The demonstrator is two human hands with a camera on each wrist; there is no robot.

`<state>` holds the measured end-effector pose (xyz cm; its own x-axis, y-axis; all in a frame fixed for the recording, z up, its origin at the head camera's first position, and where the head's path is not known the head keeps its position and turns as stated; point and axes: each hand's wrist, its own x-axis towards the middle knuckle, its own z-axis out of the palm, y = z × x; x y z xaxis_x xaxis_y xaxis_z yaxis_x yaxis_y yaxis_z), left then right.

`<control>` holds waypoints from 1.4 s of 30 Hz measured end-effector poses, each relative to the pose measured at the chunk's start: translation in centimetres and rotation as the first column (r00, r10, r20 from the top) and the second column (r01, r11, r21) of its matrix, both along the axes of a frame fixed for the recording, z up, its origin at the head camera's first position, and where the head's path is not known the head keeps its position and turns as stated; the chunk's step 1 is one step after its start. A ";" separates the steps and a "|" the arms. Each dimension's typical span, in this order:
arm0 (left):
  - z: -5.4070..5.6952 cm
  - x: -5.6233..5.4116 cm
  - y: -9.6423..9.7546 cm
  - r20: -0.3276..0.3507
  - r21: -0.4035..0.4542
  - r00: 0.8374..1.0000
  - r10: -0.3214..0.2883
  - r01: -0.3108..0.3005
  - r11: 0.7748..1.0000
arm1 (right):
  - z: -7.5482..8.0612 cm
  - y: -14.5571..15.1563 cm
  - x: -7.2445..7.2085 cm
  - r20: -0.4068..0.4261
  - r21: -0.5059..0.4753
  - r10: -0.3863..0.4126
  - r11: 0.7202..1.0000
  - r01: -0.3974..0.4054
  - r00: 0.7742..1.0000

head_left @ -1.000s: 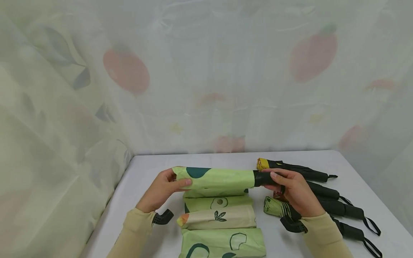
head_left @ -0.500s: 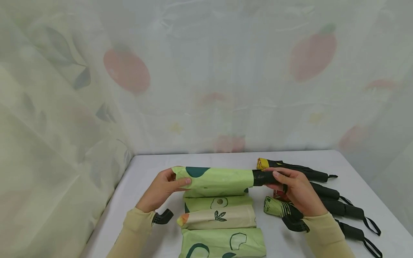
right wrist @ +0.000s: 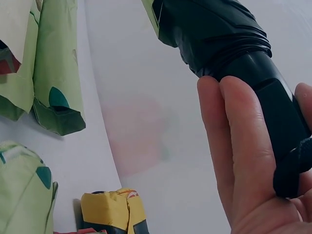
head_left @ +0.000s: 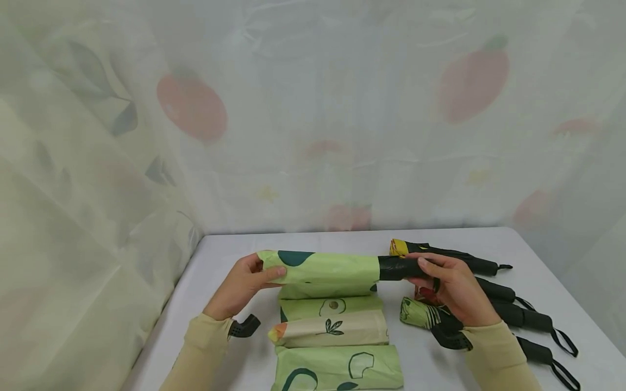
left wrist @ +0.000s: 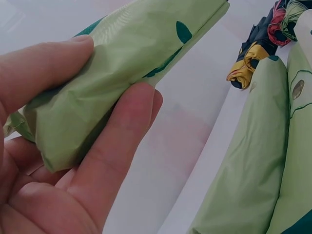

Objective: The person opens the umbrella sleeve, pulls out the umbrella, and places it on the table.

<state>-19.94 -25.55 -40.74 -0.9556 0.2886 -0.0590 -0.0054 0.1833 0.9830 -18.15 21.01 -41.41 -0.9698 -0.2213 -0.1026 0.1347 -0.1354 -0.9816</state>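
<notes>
Level above the table hangs a folded umbrella (head_left: 398, 268), most of its length inside a light green sleeve (head_left: 337, 267) with dark green patches. My left hand (head_left: 246, 288) pinches the far left end of the sleeve, thumb on one side and fingers on the other. At the opposite end my right hand (head_left: 450, 285) holds the black handle (right wrist: 278, 107), its fingers along one side and a wrist strap (right wrist: 292, 168) by the palm. Black folded canopy (right wrist: 219, 31) shows between sleeve and handle. The umbrella's tip is hidden inside the sleeve.
Below the held umbrella, several sleeves lie stacked in a column: a green sleeve (head_left: 337, 369), a cream sleeve (head_left: 337, 329) and more green ones. To the right lie several folded black-handled umbrellas, among them a yellow-ended umbrella (head_left: 440, 255) and a green-ended umbrella (head_left: 418, 313).
My right hand has slid slightly right along the handle, while the sleeve and left hand have shifted a little left. More black shows between the sleeve and the right hand.
</notes>
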 end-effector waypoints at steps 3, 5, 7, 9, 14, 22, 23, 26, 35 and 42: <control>-0.1 -0.1 -0.1 0.004 0.011 1.000 0.002 -0.002 1.000 | 0.0 0.2 0.0 0.001 0.004 0.002 1.000 -0.002 1.000; -0.1 -0.1 -0.2 0.002 0.014 1.000 -0.001 0.001 1.000 | -0.1 0.3 0.0 0.001 -0.003 0.003 1.000 -0.003 1.000; -0.1 -0.1 -0.2 0.000 0.012 1.000 -0.004 0.004 1.000 | -0.1 0.4 0.0 -0.004 -0.008 0.003 1.000 -0.003 1.000; -0.2 -0.2 -0.3 -0.003 0.011 1.000 -0.006 0.006 1.000 | -0.1 0.5 0.0 -0.010 -0.017 0.006 1.000 -0.006 1.000; -0.1 -0.2 -0.5 -0.001 0.013 1.000 -0.002 0.002 1.000 | 0.1 0.6 -0.1 -0.014 -0.053 0.017 0.998 -0.018 1.000; -0.1 -0.2 -0.7 0.003 0.022 1.000 -0.006 0.006 1.000 | 0.1 1.0 0.0 -0.034 -0.065 0.014 0.998 -0.016 0.999; -0.1 -0.2 -0.7 0.003 0.023 1.000 -0.006 0.006 1.000 | 0.1 1.1 0.0 -0.038 -0.055 0.008 0.998 -0.011 0.999; 0.0 -0.3 -0.7 0.003 0.028 1.000 -0.002 0.002 1.000 | 0.1 1.2 0.0 -0.051 -0.033 0.002 0.999 -0.003 0.999; 0.0 -0.3 -0.8 -0.002 0.013 1.000 0.010 -0.010 1.000 | -0.1 1.4 -0.2 -0.057 -0.066 0.006 0.998 -0.009 0.998; 0.0 -0.4 -0.9 0.002 0.008 1.000 0.020 -0.020 1.000 | -0.2 1.7 -0.2 -0.070 -0.099 0.007 0.995 -0.014 0.998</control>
<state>-20.32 -26.47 -40.74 -0.9610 0.2703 -0.0587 -0.0107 0.1757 0.9844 -18.37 22.75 -41.60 -0.9714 -0.2371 -0.0121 0.0687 -0.2319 -0.9703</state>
